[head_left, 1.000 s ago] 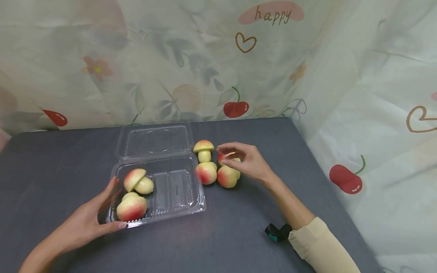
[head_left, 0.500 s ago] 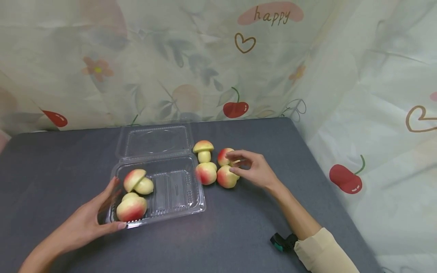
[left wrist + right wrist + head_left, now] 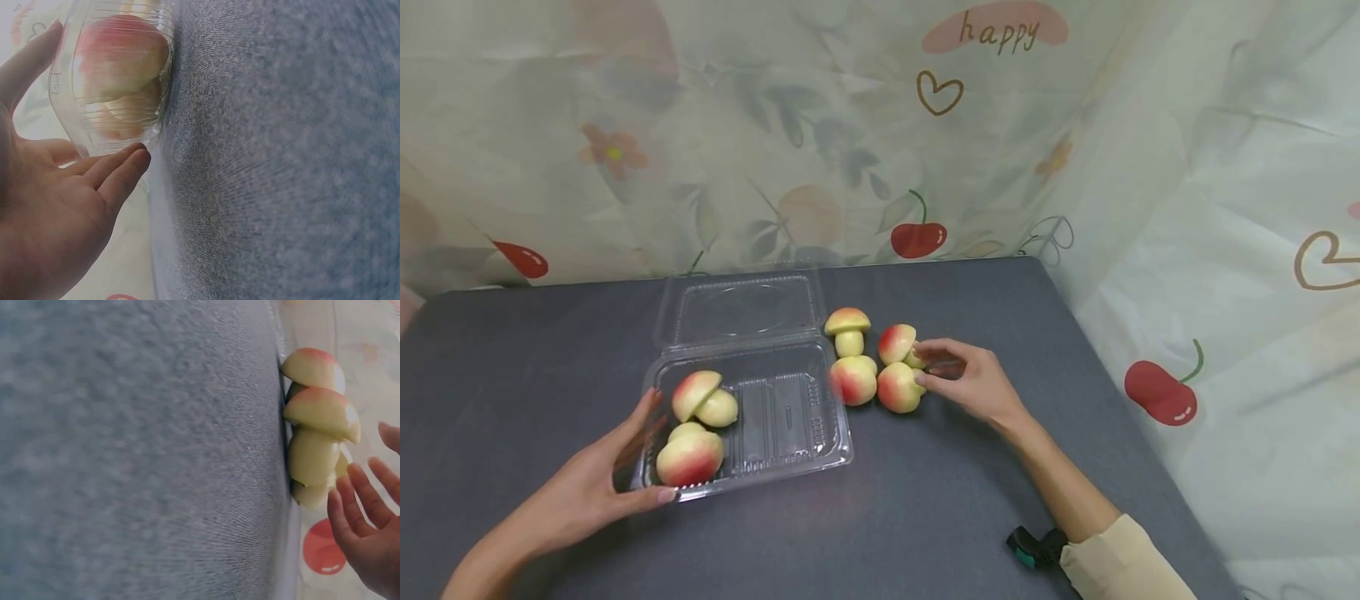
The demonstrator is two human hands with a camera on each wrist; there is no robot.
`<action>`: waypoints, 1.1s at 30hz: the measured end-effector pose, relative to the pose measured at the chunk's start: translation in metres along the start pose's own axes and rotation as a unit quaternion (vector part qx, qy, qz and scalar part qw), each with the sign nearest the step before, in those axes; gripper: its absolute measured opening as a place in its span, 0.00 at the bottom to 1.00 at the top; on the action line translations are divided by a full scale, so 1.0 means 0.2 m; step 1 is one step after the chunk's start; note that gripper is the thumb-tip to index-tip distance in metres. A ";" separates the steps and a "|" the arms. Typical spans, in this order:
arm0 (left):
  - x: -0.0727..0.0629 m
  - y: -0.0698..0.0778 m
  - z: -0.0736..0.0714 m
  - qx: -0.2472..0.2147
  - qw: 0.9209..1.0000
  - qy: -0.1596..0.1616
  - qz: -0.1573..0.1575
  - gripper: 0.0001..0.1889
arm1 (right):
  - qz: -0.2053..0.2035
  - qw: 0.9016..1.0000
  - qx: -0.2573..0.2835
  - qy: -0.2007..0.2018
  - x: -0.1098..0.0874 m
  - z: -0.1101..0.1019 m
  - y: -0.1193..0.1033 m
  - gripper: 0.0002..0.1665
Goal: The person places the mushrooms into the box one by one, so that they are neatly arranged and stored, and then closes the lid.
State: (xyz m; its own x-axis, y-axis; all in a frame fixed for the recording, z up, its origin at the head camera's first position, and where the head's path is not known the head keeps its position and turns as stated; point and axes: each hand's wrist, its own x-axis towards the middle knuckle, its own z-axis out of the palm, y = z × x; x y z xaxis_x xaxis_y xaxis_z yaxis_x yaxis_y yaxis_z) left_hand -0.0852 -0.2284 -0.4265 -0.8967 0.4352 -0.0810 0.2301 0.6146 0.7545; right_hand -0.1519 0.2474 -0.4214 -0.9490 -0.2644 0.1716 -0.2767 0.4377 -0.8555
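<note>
My left hand [image 3: 591, 479] spans the near-left corner of a clear plastic clamshell box [image 3: 820, 458]. Its thumb lies along the front edge, its fingers against the left side; in the left wrist view the fingers [image 3: 119, 172] look straight. Inside the box, at its left, are two yellow-and-red mushroom-shaped pieces, one tilted [image 3: 696, 396] and one nearer [image 3: 688, 457]. My right hand [image 3: 973, 379] hovers just right of a loose group, near the back-right mushroom [image 3: 897, 343] and front-right mushroom [image 3: 898, 387]. In the right wrist view its fingers are spread, holding nothing.
Left of those two stand an upright mushroom [image 3: 848, 333] and another mushroom [image 3: 853, 381], close to the box's right wall. The open lid [image 3: 745, 308] lies back. A printed curtain [image 3: 850, 167] hangs behind the grey table [image 3: 925, 517].
My right hand has drawn back to the right and slightly toward me, uncovering the back-right mushroom. My left hand, the box and the mushrooms have stayed in place.
</note>
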 end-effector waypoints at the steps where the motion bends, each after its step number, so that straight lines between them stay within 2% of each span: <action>1: 0.00 0.00 0.00 0.001 1.000 0.002 0.004 0.64 | 0.004 1.000 -0.004 0.001 0.00 0.00 0.00 0.23; 8: 0.00 -0.01 0.00 -0.006 0.999 0.016 0.039 0.62 | 0.026 0.999 -0.038 -0.006 -0.02 0.03 0.00 0.24; 16: 0.00 -0.02 -0.01 -0.006 0.999 0.014 0.041 0.61 | 0.027 0.999 -0.038 -0.015 -0.02 0.05 0.02 0.26; 23: 0.00 -0.02 -0.01 -0.003 1.000 0.000 0.020 0.60 | 0.015 0.999 -0.040 -0.031 -0.02 0.07 0.03 0.25; 33: -0.01 -0.02 0.01 -0.007 1.000 0.001 0.016 0.60 | 0.020 0.998 -0.028 -0.053 -0.02 0.10 0.04 0.30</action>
State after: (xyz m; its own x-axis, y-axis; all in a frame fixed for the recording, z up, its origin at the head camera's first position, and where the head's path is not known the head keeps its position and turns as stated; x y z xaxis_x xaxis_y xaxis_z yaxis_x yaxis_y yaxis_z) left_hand -0.0840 -0.2312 -0.4310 -0.8900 0.4526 -0.0560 0.2528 0.5918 0.7654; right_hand -0.1468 0.2356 -0.4379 -0.9392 -0.3333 0.0833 -0.2498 0.4963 -0.8314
